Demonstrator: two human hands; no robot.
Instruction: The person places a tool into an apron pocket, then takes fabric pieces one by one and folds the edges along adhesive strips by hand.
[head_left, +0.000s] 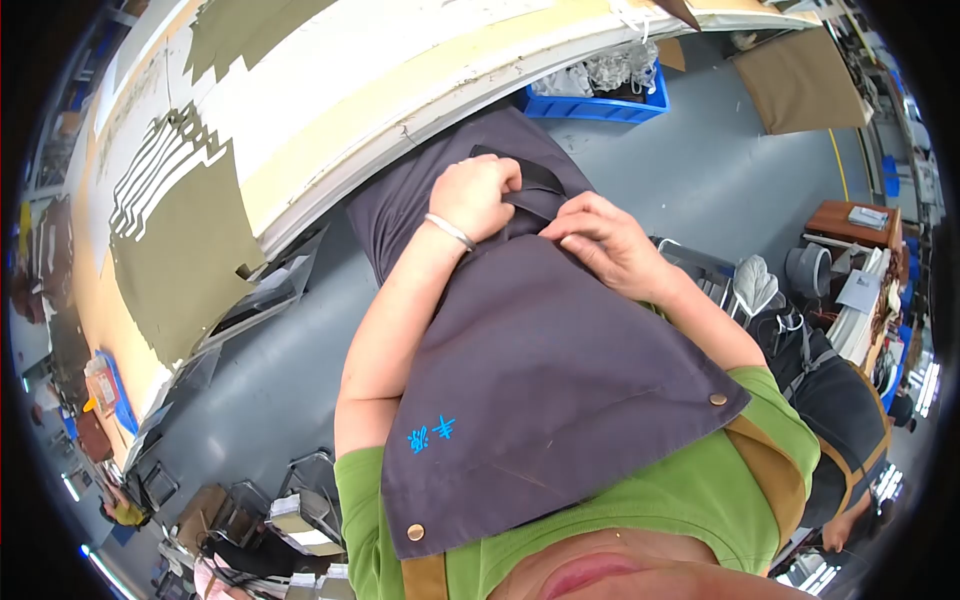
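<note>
Worktable (pixel 330 130), pale-topped, running from nine to past one o'clock. Apron (pixel 530 370), dark purple-grey, blue lettering; worn by the person, centre to twelve o'clock. Cut cloth (pixel 185 270), olive, flat on the table at nine o'clock. Crate (pixel 600 106), blue, filled with whitish material; floor, one o'clock. Left hand (pixel 475 195), twelve o'clock: fingers curled in, closed over the strap. Right hand (pixel 612 242), two o'clock: half-open, fingertips near thumb, at the apron's folded edge; grip cannot be told. Strap (pixel 535 204), black, looped between both hands, near one o'clock. Bracelet (pixel 451 231), pale, left wrist, eleven o'clock.
</note>
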